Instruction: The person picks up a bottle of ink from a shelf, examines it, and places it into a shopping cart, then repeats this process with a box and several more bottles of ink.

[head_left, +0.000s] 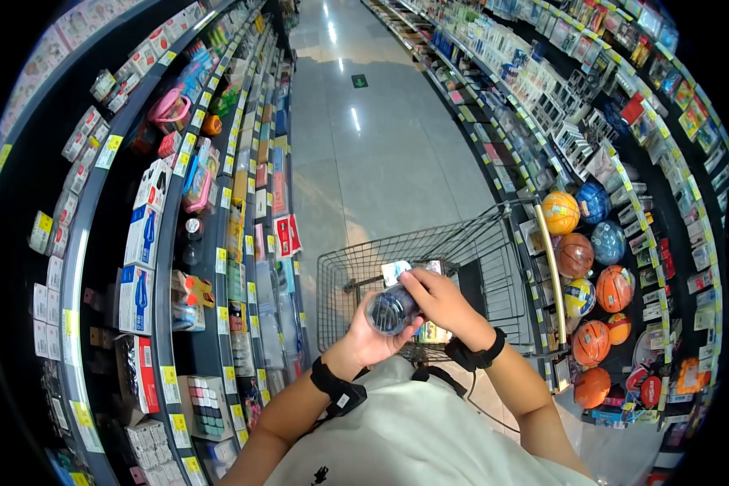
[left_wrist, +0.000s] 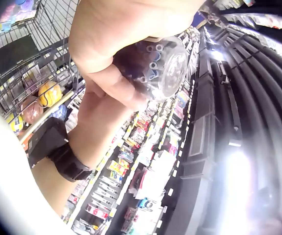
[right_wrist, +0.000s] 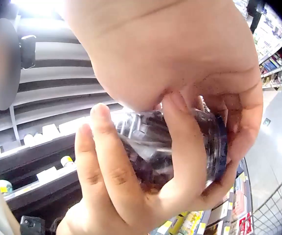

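Observation:
Both hands hold a clear, rounded jar with small dark pieces inside, above the cart. The left hand grips the jar's body from below and the side. Around the other end the right hand curls its fingers, thumb along the top. In the right wrist view, a dark blue lid lies within the right hand's fingers, while the left hand wraps the body. Small white-ringed pieces show through the jar in the left wrist view, beside the left hand.
A wire shopping cart stands in front of the body, with a few packages inside. Stocked shelves line the left. To the right are more shelves and several balls, close to the cart's handle. The tiled aisle runs ahead.

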The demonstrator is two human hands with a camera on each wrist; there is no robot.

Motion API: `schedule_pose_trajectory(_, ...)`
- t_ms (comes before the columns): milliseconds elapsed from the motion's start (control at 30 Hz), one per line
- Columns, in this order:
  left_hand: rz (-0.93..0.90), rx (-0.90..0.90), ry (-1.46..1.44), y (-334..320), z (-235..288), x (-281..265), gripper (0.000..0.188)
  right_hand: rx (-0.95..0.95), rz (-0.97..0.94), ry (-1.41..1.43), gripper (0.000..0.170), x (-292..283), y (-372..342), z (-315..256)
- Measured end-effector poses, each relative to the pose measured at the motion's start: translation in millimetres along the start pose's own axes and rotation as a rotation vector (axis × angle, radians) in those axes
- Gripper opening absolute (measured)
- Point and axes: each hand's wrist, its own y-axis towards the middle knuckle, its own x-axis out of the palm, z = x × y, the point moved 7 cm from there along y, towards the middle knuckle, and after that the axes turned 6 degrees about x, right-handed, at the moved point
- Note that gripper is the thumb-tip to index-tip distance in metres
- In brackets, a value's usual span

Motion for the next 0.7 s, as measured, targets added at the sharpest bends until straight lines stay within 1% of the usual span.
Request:
schedule_pose_trajectory(33,0.009,-0.026,0.049,5,0,-9,0.076,0.051,-0.042,-0.017,0.046,1,3,6)
schedule_pose_trajectory(67,0.01,-0.026,0.08,6,-1,-14,0.075,0.102,-0.085,-0.034,0.047,3,4,13)
schedule_pose_trajectory(167,0.002,-0.031,0.14,8,-5,-10,0.073,0.243,-0.122,0.078,0.049,6,4,30)
schedule_pose_trajectory(233,-0.013,-0.042,0.124,6,-10,-1,0.072,0.149,-0.114,0.165,0.049,12,7,48)
schedule_pose_trajectory(267,0.008,-0.028,0.129,6,-9,-3,0.072,0.102,-0.111,0.209,0.049,13,10,54)
schedule_pose_trajectory(333,0.052,0.001,0.139,7,-5,-7,0.072,0.241,-0.193,0.301,0.047,11,3,40)
schedule_pose_trajectory(367,0.076,0.022,0.19,9,-3,-9,0.072,0.312,-0.233,0.346,0.046,11,0,36)
schedule_pose_trajectory(433,0.125,0.064,0.289,12,2,-13,0.071,0.253,-0.246,0.336,0.045,9,2,38)
schedule_pose_trajectory(567,0.178,0.119,0.355,11,5,-2,0.066,0.189,-0.235,0.34,0.045,7,3,41)
schedule_pose_trajectory(667,0.221,0.127,0.394,9,5,6,0.063,0.126,-0.207,0.46,0.042,10,4,44)
schedule_pose_trajectory(700,0.232,0.137,0.415,9,6,6,0.062,0.157,-0.211,0.484,0.041,10,4,44)
